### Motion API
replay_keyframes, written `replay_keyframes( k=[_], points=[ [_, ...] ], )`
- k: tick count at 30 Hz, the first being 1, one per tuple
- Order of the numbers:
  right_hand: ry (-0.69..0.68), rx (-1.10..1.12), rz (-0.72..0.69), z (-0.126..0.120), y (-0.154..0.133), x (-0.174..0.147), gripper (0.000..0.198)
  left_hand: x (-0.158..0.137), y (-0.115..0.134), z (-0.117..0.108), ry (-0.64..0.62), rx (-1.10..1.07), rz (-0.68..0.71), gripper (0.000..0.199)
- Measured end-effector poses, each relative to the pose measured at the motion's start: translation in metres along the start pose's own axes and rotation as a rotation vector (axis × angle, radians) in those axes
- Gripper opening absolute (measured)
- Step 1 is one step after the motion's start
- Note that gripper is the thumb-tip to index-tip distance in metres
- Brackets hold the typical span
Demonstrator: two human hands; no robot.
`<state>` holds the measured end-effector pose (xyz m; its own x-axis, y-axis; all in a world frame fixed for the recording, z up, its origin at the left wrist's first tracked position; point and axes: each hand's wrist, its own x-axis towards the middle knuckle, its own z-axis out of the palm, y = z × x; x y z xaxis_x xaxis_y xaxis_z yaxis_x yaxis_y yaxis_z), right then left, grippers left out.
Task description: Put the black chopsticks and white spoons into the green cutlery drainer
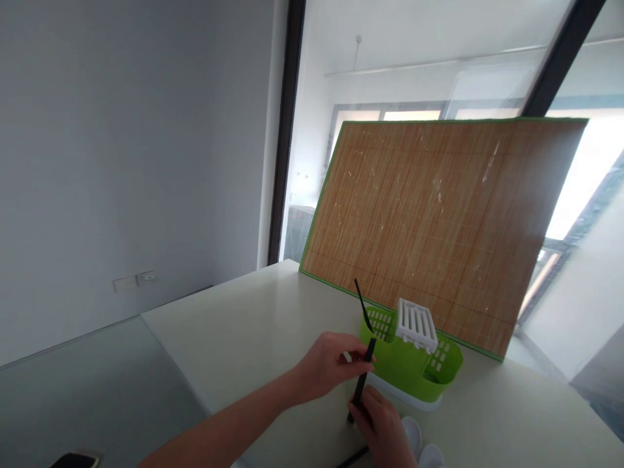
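A slim black stick (361, 385) slants between my two hands, and I cannot make out its exact kind. My left hand (327, 364) pinches its upper part between thumb and fingers. Lower down, my right hand (381, 426) closes on the same stick near its bottom end. Just beyond both hands stands a green cutlery holder (397, 364) with slotted side compartments and a white slatted rack (417, 324) on top. A thin black utensil (361, 300) leans upright out of its left compartment.
White spoons (412, 434) lie beside my right hand, and another black piece (353, 457) lies below it, partly cut off. A bamboo mat (439, 227) with green edging leans on the window behind the white table (253, 325). A dark object (75, 460) shows at the bottom left.
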<state>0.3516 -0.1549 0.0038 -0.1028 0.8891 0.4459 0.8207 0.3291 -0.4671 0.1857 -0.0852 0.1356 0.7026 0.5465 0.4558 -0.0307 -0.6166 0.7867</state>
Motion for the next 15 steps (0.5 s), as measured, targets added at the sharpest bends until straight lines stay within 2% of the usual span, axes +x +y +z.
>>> replay_keyframes(
  k=[3,6,11,13,15],
  points=[
    [-0.003,-0.014,-0.02,-0.003,-0.002,0.001,0.017,0.003,0.005,-0.006,-0.015,-0.004,0.013,0.016],
    [0.048,-0.011,-0.035,-0.012,-0.002,0.0,0.011,0.013,0.02,-0.024,0.029,-0.015,0.045,0.017],
    [0.233,-0.023,-0.035,-0.028,0.003,-0.005,0.018,0.058,0.055,-0.072,0.313,0.001,0.158,0.026],
    [0.267,-0.048,-0.046,-0.03,0.003,-0.006,0.017,0.083,0.06,-0.08,0.414,0.068,0.226,0.029],
    [0.282,-0.079,-0.07,-0.03,0.003,-0.008,0.017,0.108,0.055,-0.077,0.446,0.161,0.249,0.03]
  ],
)
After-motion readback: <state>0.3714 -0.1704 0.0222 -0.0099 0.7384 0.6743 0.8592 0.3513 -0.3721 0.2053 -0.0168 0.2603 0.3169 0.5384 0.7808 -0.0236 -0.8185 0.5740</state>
